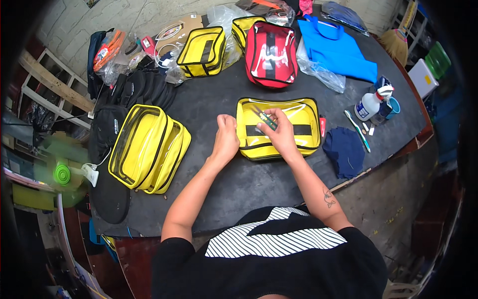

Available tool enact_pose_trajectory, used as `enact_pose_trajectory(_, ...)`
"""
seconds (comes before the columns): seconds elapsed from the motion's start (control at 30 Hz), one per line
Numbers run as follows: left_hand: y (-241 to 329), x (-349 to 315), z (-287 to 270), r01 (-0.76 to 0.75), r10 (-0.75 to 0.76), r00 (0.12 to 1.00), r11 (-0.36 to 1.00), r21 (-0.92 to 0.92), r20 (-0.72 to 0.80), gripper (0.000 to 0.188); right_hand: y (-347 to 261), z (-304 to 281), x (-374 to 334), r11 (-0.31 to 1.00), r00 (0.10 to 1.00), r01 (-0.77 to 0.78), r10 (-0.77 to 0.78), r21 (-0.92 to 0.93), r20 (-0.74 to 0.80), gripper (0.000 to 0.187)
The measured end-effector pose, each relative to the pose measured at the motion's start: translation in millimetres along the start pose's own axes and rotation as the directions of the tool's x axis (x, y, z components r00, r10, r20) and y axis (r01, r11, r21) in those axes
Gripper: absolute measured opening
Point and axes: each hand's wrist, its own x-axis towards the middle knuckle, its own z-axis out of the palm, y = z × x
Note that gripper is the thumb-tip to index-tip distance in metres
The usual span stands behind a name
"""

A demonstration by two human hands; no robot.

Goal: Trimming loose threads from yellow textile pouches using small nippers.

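Observation:
A yellow pouch with a clear window and black trim lies on the dark table in front of me. My right hand is over its middle, closed round small green thread snips whose thin blades point up and left. At the pouch's left edge my left hand is closed, fingertips pressed together. Whatever it pinches, if anything, is too small to make out. Two more yellow pouches, nested against each other, stand left of my left forearm.
Beyond the pouch lie a red pouch, another yellow pouch and a blue bag. Black bags crowd the left side. To the right are a spray bottle, a toothbrush and a navy cloth.

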Motion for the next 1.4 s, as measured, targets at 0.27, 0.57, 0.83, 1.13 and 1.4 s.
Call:
enact_pose_trajectory(0.27, -5.1, -11.4, 21.2, 0.198, -0.258, 0.957, 0.915, -0.352, -0.134, 0.005, -7.8, 10.0, -9.8, 0.893, 0.958, 0.288, -0.263, -0.345, 0.117, 0.026)
enact_pose_trajectory(0.57, -1.0, -12.9, 21.4, 0.185, -0.249, 0.956, 0.923, -0.338, -0.155, 0.006, -9.3, 9.2, -7.8, 0.901, 0.958, 0.285, -0.261, -0.326, 0.116, 0.022)
enact_pose_trajectory(0.83, -0.3, -14.5, 21.7, 0.135, -0.214, 0.956, 0.929, -0.346, -0.201, 0.005, -7.9, 8.5, -4.8, 0.927, 0.967, 0.241, -0.206, -0.288, 0.148, 0.023)
enact_pose_trajectory(1.13, -1.8, -14.6, 21.6, 0.048, -0.119, 0.959, 0.963, -0.266, -0.258, 0.005, -10.4, 11.1, -5.9, 0.887, 0.949, 0.315, -0.290, -0.337, 0.123, 0.018)
enact_pose_trajectory(1.4, 3.1, -14.2, -3.9, 0.323, -0.537, 0.844, 0.544, -0.775, -0.025, 0.010, -6.9, 9.8, -5.1, 0.958, 0.980, 0.198, -0.196, -0.206, 0.031, 0.019)
